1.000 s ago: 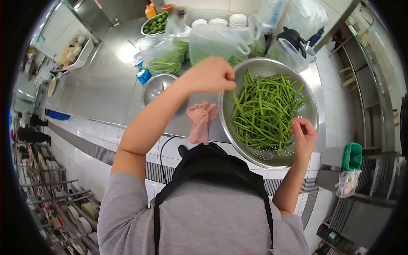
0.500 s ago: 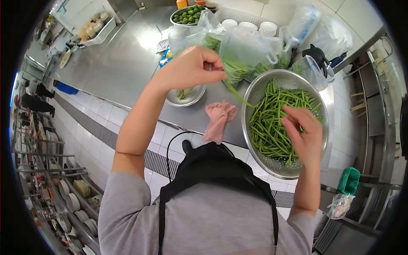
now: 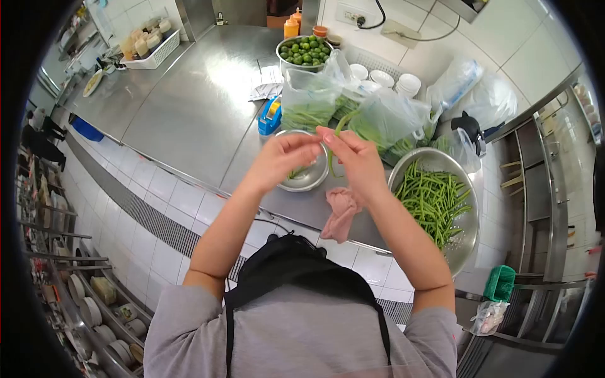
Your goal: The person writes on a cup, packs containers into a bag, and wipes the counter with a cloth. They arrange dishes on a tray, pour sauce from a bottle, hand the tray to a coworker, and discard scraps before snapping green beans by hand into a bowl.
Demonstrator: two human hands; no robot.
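Over the small metal bowl [image 3: 307, 184], my two hands meet at their fingertips. A long green bean [image 3: 341, 121] passes through the fingers of my right hand [image 3: 360, 165], which is closed on it. My left hand [image 3: 283, 162] is pinched against the right fingertips; what lies between its fingers is hidden. A few green scraps [image 3: 296, 171] lie in that bowl, partly covered by my left hand. To the right, a large metal colander [image 3: 469, 236] holds a heap of green beans [image 3: 432, 201]. A crumpled pink cloth [image 3: 340, 217] lies at the counter edge below my right hand.
Behind my hands stand plastic bags of green vegetables [image 3: 309, 104], a blue tape dispenser [image 3: 270, 115] and a bowl of green limes [image 3: 305, 51]. Stacked white dishes [image 3: 408, 84] sit by the wall. The steel counter [image 3: 189, 113] stretches left to a white basket [image 3: 157, 53].
My right hand has left the colander and come left to meet my left hand. The bean, earlier hanging from my left hand, is now in my right fingers. The view has shifted.
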